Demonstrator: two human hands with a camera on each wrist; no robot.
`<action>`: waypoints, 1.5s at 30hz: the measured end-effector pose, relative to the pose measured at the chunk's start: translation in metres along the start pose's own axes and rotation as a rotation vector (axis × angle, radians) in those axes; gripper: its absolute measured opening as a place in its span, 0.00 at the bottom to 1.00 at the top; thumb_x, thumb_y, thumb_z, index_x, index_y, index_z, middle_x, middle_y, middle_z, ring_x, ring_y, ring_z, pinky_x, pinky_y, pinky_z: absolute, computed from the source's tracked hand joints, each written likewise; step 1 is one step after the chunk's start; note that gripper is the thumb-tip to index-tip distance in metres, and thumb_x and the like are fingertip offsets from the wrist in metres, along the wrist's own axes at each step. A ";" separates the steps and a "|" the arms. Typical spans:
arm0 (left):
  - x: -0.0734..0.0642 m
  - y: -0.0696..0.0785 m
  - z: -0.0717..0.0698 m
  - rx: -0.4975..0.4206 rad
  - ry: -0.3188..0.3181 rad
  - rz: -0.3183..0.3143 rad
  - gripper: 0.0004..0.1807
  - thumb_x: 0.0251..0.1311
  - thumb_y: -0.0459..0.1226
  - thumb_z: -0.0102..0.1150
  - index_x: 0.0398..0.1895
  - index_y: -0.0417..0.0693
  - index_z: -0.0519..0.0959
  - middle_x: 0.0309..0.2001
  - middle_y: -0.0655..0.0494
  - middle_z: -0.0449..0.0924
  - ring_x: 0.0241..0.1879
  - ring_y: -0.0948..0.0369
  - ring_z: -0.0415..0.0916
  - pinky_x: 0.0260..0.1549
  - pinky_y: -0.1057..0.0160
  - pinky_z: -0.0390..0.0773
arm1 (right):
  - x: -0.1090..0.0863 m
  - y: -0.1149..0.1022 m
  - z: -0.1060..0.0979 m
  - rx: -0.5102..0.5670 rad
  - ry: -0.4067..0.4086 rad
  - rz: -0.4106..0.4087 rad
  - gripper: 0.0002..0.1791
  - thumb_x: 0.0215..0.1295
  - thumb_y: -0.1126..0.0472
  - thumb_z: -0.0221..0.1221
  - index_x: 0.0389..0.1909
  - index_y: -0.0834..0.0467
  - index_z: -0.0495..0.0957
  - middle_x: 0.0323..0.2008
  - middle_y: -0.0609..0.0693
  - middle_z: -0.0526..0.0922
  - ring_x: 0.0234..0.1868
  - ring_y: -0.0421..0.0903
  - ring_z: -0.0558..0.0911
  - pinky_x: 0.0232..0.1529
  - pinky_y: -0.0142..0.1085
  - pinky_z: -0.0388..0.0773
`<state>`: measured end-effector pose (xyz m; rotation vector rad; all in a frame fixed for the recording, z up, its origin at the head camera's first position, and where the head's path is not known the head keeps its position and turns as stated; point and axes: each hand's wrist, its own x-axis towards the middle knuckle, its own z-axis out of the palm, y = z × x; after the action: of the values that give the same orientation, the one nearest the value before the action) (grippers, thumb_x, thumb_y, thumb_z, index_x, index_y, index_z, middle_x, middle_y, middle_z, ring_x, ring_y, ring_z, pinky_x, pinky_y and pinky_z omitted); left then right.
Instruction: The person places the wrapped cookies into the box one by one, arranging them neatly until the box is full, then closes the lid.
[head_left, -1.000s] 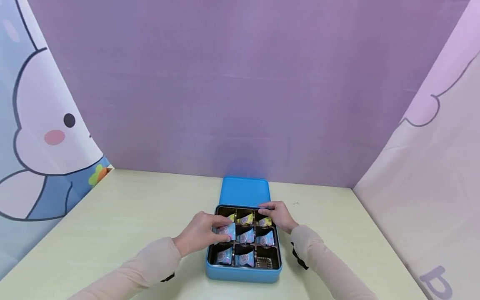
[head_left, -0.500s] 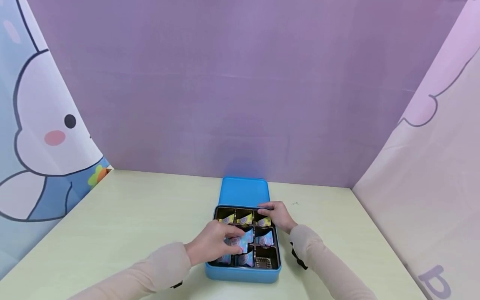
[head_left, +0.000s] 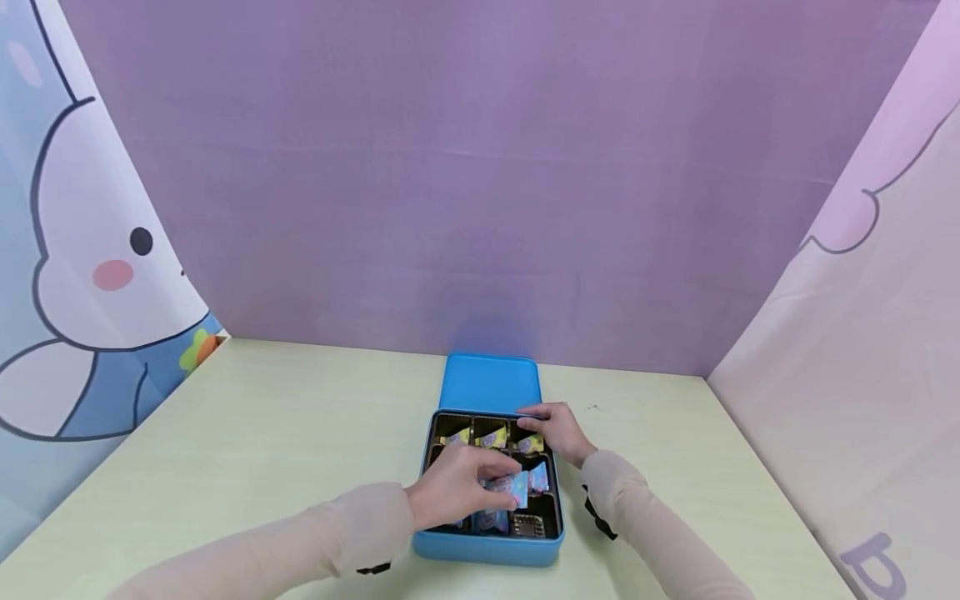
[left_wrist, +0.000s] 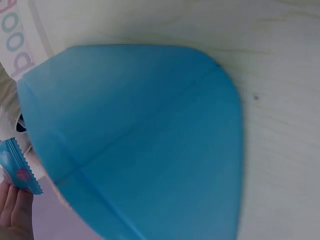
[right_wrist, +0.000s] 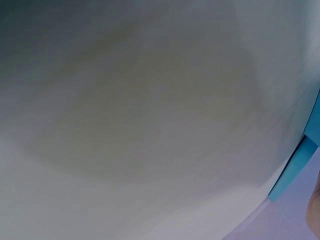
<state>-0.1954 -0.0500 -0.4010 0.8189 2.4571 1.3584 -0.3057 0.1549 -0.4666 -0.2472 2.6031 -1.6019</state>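
A blue-wrapped candy (head_left: 512, 488) is pinched between the thumb and fingers of my left hand (head_left: 459, 485), above the right part of a blue tin box (head_left: 487, 550). In the left wrist view, the candy (left_wrist: 19, 167) and the fingers holding it show at the left edge. My right hand (head_left: 558, 430) rests on the box's back right corner. Dark compartments divide the box; yellow-wrapped candies (head_left: 491, 438) lie in the back row. Another blue candy (head_left: 537, 477) sits in the middle row at right. The front right compartment shows its ribbed bottom (head_left: 528, 525). My left hand hides several compartments.
Directly behind the box lies its blue lid (head_left: 490, 383) on the pale table (head_left: 322, 408). A purple backdrop (head_left: 480, 183) stands along the table's far edge. Printed cloth panels (head_left: 105, 217) close in the sides.
My left hand has carried the pinched blue candy from the box's left side rightward and slightly toward the front. The right hand has stayed at the back right corner.
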 end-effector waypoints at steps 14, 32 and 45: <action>0.019 0.007 0.020 -0.022 -0.049 -0.005 0.20 0.47 0.44 0.68 0.46 0.52 0.80 0.42 0.64 0.82 0.41 0.71 0.78 0.42 0.71 0.78 | 0.001 0.002 -0.001 -0.007 0.007 -0.040 0.10 0.60 0.64 0.59 0.41 0.58 0.83 0.44 0.53 0.83 0.46 0.49 0.79 0.43 0.39 0.80; 0.027 0.000 0.034 -0.074 -0.081 -0.012 0.18 0.47 0.41 0.68 0.45 0.53 0.80 0.40 0.65 0.82 0.41 0.71 0.77 0.42 0.72 0.77 | -0.002 -0.002 -0.001 -0.007 0.021 -0.030 0.11 0.59 0.63 0.60 0.42 0.58 0.83 0.45 0.54 0.82 0.47 0.50 0.79 0.46 0.41 0.80; 0.025 -0.009 0.039 -0.002 -0.085 0.048 0.19 0.47 0.42 0.68 0.44 0.50 0.80 0.40 0.62 0.82 0.40 0.72 0.78 0.41 0.74 0.77 | -0.004 0.002 -0.003 -0.010 -0.001 -0.042 0.11 0.60 0.63 0.59 0.43 0.58 0.83 0.46 0.54 0.82 0.49 0.51 0.79 0.48 0.43 0.78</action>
<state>-0.2018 -0.0117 -0.4277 0.9205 2.3859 1.3141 -0.3028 0.1594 -0.4666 -0.3049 2.6234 -1.6014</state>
